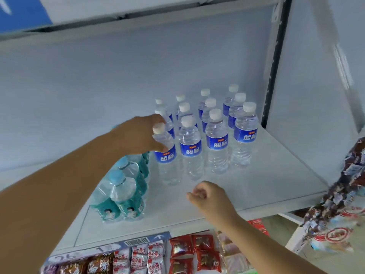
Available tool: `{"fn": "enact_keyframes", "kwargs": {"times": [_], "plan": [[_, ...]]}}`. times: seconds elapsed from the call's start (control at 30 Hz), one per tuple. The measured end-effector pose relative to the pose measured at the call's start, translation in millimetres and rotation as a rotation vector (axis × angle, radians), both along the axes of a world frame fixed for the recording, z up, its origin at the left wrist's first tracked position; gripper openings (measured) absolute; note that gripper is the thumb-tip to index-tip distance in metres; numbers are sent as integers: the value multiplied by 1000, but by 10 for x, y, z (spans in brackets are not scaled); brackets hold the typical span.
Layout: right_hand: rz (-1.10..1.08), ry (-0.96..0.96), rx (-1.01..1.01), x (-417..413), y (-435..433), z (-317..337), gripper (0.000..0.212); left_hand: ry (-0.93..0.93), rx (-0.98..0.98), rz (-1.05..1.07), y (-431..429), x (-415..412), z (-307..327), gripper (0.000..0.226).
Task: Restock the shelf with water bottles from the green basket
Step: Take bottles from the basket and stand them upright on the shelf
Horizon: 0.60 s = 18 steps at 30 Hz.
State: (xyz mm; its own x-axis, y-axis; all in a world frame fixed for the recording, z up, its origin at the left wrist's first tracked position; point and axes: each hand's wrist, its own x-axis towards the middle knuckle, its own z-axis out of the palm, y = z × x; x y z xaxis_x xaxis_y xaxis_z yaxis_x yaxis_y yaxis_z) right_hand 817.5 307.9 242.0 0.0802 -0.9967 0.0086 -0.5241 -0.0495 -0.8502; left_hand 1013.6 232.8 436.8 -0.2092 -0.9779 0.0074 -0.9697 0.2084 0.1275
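The left hand [138,135] grips a bottle [166,157]; the right hand [209,196] is curled, empty. Stand it level with the front row [217,141], then release.

Left arm extended, left hand [141,135] gripping a bottle [167,155] near its neck; right hand [209,196] lower, fingers curled in.

On the white metal shelf [256,184], the clear plastic water bottles with blue labels [217,139] stand upright toward the back right, in four columns of three. The left hand [138,135] grips the front-left bottle [167,161] of that block. Just left of it, nearer the front, stands the wrapped pack of teal-labelled bottles [126,194]. The right hand [209,196], fingers curled and holding nothing, hovers before the block. Below the shelf's front edge lie red foil snack packets [187,252]; strips of wrapped snacks [339,204] hang at far right.
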Motion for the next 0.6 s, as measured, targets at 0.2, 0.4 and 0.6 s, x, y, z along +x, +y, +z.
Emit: {"fn": "enact_keyframes", "kwargs": {"times": [0.2,0.4,0.6], "plan": [[-87,-42,88,729,-381,0,59,148,22,-83,-102,73,-235,74],[-199,58,18,869,-582,-170,46,210,81,-163,-228,108,-275,79],[-237,103,-31,917,-638,-174,41,259,98,-203,-367,179,-303,79]]}}
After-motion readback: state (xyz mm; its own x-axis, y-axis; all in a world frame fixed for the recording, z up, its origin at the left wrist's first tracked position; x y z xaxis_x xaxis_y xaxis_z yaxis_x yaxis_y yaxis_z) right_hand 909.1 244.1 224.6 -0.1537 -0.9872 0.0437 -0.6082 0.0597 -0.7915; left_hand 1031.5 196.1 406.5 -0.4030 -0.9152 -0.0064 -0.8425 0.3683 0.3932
